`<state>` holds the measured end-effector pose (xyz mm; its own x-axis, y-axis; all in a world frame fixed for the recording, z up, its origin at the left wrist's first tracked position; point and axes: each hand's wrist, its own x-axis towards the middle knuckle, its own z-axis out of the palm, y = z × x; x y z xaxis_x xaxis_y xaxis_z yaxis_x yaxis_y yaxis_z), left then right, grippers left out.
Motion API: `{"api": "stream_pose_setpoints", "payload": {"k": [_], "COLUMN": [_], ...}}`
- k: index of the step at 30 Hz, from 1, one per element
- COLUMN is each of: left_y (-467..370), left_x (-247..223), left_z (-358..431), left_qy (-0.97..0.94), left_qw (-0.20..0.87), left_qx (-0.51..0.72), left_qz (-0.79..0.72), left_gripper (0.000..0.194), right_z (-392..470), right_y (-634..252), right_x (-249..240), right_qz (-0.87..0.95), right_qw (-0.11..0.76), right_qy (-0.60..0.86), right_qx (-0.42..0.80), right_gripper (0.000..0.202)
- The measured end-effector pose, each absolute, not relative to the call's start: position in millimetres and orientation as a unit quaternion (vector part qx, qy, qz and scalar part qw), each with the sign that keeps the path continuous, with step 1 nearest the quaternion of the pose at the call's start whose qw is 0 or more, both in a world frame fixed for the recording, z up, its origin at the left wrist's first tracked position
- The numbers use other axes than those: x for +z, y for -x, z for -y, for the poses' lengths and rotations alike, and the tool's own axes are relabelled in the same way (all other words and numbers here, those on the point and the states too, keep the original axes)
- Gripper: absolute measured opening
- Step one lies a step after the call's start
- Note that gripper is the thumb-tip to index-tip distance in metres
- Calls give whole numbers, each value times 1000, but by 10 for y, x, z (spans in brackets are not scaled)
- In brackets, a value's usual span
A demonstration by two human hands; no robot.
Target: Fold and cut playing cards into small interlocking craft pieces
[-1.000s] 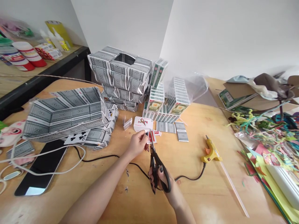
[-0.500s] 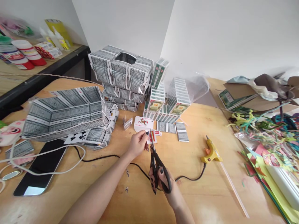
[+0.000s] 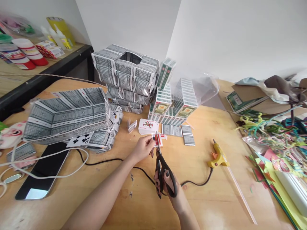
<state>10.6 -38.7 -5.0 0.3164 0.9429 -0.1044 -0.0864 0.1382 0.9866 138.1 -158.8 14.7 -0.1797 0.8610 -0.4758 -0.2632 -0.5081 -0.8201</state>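
Observation:
Black-handled scissors [image 3: 163,167] are in my right hand [image 3: 169,188], with fingers through the handles. Their blades meet a small red and white card piece [image 3: 160,140], which my left hand [image 3: 144,147] pinches at its left edge. Just beyond lies a joker playing card [image 3: 148,126], face up on what looks like a pile. A small folded card piece [image 3: 132,125] stands left of it. Face-down playing cards [image 3: 172,130] lie to the right, another card stack [image 3: 188,135] beside them. How far the blades have cut is too small to tell.
A box made of playing cards [image 3: 124,68] stands stacked at the back, beside an open card tray [image 3: 69,113]. Card packs [image 3: 185,99] are piled right of it. A yellow glue gun [image 3: 217,156] with a black cord lies right; a phone [image 3: 43,174] lies left.
My two hands, the scissors and the card piece stay nearly in place. The whole view has shifted slightly, and the left hand's fingers have turned a little.

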Motion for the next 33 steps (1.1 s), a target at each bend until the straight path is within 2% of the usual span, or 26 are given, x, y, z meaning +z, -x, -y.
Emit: {"api": "stream_pose_setpoints", "payload": {"k": [22, 33], "left_y": [-82, -79], "left_x": [-17, 41], "left_z": [344, 348], "left_qy": [-507, -505], "left_qw": [644, 648], "left_qx": [402, 388], "left_qz": [-409, -418], "left_gripper": [20, 19], "right_z": [1545, 1494], "right_y": [-1376, -1377], "right_x": [209, 261], "right_qz": [310, 329], "right_qw": [420, 404], "right_qy": [496, 513], "right_qx": [694, 682], "right_gripper": [43, 45]}}
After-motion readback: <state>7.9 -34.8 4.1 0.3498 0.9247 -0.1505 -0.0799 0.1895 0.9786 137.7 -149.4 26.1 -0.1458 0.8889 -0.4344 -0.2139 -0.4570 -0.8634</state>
